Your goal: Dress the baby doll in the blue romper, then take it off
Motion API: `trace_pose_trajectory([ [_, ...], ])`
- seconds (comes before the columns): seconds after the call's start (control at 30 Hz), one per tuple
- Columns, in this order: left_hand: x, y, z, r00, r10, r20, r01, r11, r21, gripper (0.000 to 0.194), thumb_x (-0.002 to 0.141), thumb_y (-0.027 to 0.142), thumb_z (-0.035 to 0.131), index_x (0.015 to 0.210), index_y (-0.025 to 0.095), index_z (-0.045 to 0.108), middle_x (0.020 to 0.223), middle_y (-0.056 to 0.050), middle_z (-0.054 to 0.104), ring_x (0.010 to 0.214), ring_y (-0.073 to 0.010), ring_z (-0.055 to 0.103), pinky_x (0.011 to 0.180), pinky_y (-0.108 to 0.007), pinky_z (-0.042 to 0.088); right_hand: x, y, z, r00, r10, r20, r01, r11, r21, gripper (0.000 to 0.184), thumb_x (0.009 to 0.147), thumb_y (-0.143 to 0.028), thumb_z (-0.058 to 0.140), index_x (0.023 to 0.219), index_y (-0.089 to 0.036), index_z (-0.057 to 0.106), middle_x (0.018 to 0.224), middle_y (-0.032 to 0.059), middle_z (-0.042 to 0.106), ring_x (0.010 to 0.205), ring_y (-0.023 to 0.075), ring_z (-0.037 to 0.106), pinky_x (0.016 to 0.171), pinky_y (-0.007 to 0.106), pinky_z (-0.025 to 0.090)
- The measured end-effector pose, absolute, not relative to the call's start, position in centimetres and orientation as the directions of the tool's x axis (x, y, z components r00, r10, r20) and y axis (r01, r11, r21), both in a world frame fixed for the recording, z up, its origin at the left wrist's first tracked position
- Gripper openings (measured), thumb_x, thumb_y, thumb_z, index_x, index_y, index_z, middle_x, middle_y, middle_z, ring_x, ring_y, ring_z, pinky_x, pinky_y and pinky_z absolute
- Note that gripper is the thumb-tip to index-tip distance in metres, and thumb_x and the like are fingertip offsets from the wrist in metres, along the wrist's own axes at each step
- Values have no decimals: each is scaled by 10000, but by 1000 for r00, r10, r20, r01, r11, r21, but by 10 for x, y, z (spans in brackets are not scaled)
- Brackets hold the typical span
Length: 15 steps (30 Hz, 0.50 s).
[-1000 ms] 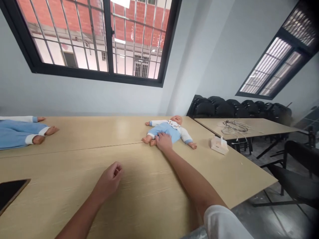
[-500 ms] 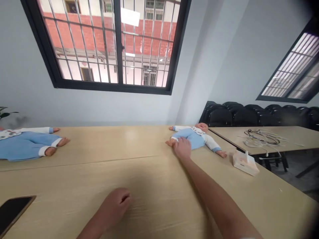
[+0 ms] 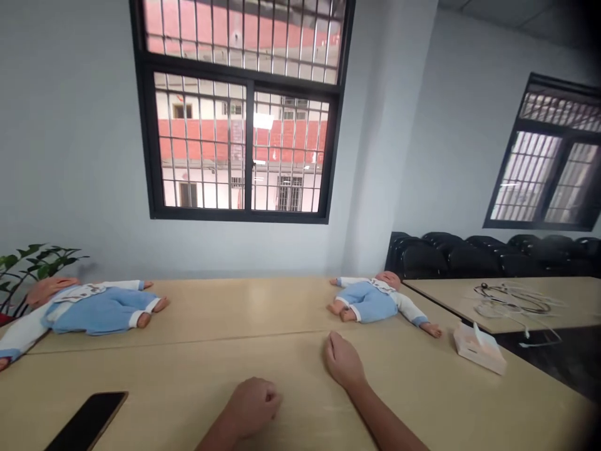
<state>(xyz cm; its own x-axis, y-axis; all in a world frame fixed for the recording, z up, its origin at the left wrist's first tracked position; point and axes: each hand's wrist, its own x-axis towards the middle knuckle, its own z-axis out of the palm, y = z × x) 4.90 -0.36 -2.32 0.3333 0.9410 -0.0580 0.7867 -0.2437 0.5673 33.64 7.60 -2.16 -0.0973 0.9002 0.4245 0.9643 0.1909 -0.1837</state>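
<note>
My left hand [image 3: 253, 406] rests on the near part of the table [image 3: 206, 369], curled into a loose fist with nothing showing in it. My right hand [image 3: 345, 360] is also closed, a little farther out, and no object shows in its fingers. Just beyond it lies a baby doll [image 3: 370, 302] in a white top and blue trousers, on its back with its feet towards the left. My right hand is apart from the doll's feet. At the left lies a second baby doll [image 3: 101, 307], dressed alike, feet towards the right.
A dark phone [image 3: 89, 423] lies at the near left. To the right is a tissue pack [image 3: 479, 347], and tangled cables [image 3: 511, 300] lie on another table. Black chairs [image 3: 427, 257] line the back right. A leafy plant [image 3: 40, 263] stands behind the left doll.
My right hand has left the right doll's leg and come back towards me, closing into a fist. The view has tilted up; my left hand stays closed on the table.
</note>
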Motion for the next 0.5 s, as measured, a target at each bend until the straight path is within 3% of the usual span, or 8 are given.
trace_pose_trajectory([
  [0.17,48,-9,-25,359,933,-14,772,-288,567,359,885,375,446,733,207,725,768,-48,732,706,-197,610,653,-307,357,330,75,-14,-26,944,329,967,108,-232,163,935,-170,428,834,-218,546,845,79,692,800,229,642,648,316,278],
  [0.33,46,-8,-24,376,926,-19,755,-294,587,342,880,372,469,767,208,747,755,-47,731,700,-199,614,629,-306,352,328,80,-12,-55,957,284,955,134,-266,128,920,-176,459,847,-206,560,877,92,717,816,234,653,649,311,278],
  [0.5,45,-9,-25,377,926,-2,750,-304,588,345,893,363,464,769,200,742,743,-45,729,707,-195,621,627,-298,347,331,86,-15,-69,961,268,939,153,-307,237,1005,-242,393,902,-197,602,939,97,735,846,225,662,667,303,296],
])
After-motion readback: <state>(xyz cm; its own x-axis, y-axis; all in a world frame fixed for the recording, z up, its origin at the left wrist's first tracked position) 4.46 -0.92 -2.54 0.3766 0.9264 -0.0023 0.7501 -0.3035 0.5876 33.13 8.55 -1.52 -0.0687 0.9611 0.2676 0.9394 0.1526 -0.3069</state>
